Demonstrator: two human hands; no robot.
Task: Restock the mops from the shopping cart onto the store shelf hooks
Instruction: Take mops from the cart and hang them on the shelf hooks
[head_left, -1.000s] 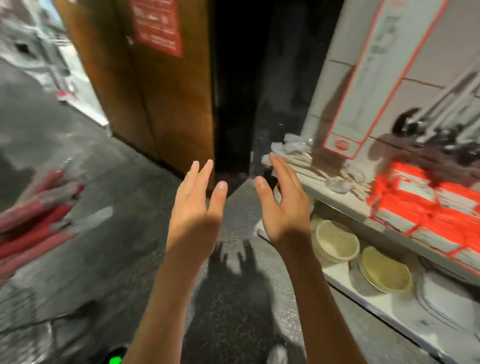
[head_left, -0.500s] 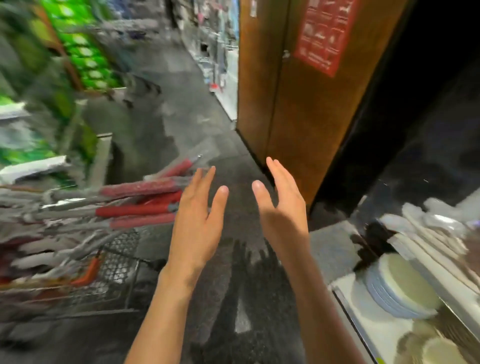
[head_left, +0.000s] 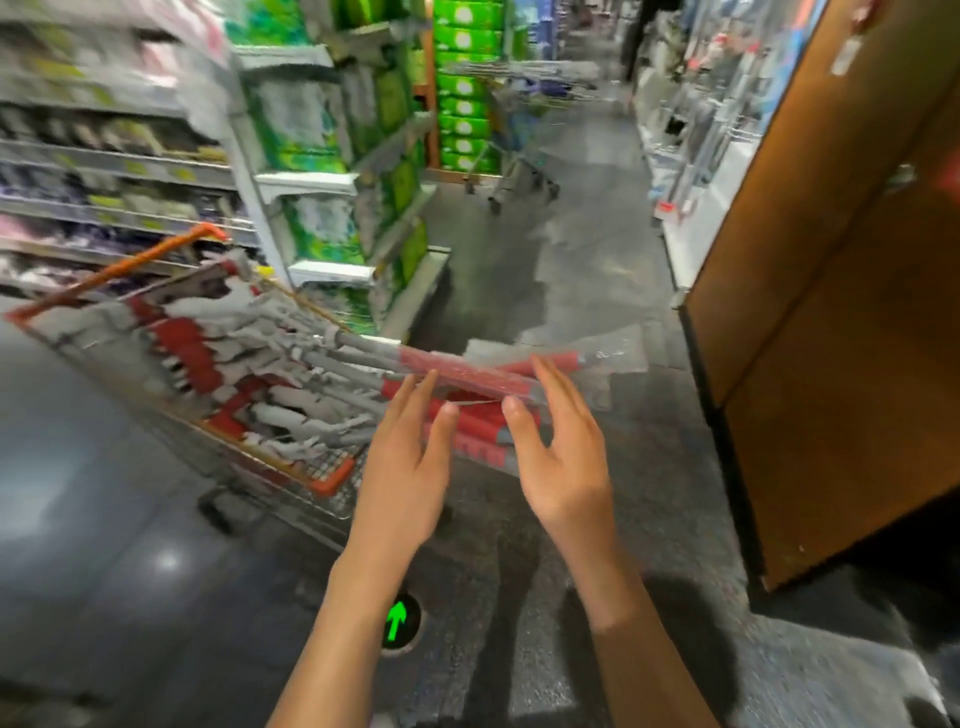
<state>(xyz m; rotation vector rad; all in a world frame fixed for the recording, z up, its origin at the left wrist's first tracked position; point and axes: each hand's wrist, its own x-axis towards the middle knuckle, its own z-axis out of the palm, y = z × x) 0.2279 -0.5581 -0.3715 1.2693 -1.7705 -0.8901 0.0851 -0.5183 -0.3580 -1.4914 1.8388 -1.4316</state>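
An orange-framed wire shopping cart (head_left: 324, 480) stands on the left, filled with several mops (head_left: 270, 374) in clear wrap, grey poles with red grips. Their red handle ends (head_left: 467, 376) stick out over the cart's right end. My left hand (head_left: 408, 467) and my right hand (head_left: 558, 457) are raised side by side in front of those handle ends, fingers straight, palms facing each other, holding nothing. The shelf hooks are out of view.
A brown wooden panel (head_left: 831, 312) rises close on the right. Store shelves with green packages (head_left: 322, 156) line the left. Another cart (head_left: 519, 140) stands far down the grey aisle floor. A green arrow marker (head_left: 397, 621) glows on the floor below my arms.
The view has swung left, from the shelf with plates to the aisle and cart. Both hands stay raised and empty, and now sit in front of the mop handles.
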